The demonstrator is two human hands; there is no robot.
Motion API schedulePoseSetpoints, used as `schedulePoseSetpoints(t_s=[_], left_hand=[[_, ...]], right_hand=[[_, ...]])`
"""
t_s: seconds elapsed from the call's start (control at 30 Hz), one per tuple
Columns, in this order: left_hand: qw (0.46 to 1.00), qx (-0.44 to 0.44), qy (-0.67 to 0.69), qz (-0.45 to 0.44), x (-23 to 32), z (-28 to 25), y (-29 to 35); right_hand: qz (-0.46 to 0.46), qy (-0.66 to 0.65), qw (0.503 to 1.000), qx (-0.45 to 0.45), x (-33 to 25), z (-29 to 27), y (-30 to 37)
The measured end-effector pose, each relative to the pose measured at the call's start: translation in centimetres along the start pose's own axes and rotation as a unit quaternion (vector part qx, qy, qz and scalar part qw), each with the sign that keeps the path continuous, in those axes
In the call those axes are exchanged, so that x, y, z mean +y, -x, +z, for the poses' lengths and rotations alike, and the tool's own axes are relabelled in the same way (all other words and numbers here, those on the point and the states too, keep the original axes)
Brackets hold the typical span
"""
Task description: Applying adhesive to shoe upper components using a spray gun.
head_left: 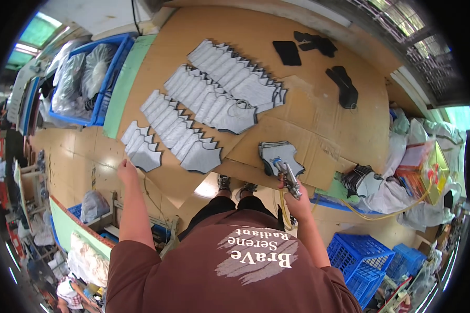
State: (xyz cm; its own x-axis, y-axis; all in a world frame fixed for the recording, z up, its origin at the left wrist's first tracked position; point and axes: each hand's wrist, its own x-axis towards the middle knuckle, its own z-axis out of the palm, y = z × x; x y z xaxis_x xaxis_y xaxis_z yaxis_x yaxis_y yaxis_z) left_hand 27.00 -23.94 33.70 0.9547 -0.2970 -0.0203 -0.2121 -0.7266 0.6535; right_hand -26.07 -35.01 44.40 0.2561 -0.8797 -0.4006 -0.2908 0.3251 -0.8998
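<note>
My right hand [298, 201] is wrapped round a metal spray gun [290, 180] with a blue part at its front. The gun is over a small stack of grey fabric pieces with dark edges [277, 151]. At the left, my left hand [126, 171] has its fingers drawn together just beside the shortest row of grey pieces [143, 154]; whether anything is between them is too small to make out. Longer rows of overlapping grey pieces [175, 130] lie slantwise on the brown cardboard table top [310, 112].
Black fabric pieces [286, 53] lie toward the far right. A blue crate [102, 109] with plastic-wrapped bundles stands at the left. A yellow hose [371, 215] runs to the right, past plastic bags and a yellow box [437, 177]. Blue crates [357, 255] stand at lower right.
</note>
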Motion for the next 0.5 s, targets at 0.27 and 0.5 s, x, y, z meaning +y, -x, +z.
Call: schedulePoseSetpoints(t_s=[0.27,0.5], left_hand=[[0.967,-0.071,0.016,0.246,10.7,3.6,8.3],[0.856,-0.245,0.128,0.436,18.4,9.4,19.2]], right_hand=[[-0.007,-0.013,1.0,0.018,0.3,-0.2,0.2],[0.013,-0.042,0.998,0.034,0.9,-0.6,0.5]])
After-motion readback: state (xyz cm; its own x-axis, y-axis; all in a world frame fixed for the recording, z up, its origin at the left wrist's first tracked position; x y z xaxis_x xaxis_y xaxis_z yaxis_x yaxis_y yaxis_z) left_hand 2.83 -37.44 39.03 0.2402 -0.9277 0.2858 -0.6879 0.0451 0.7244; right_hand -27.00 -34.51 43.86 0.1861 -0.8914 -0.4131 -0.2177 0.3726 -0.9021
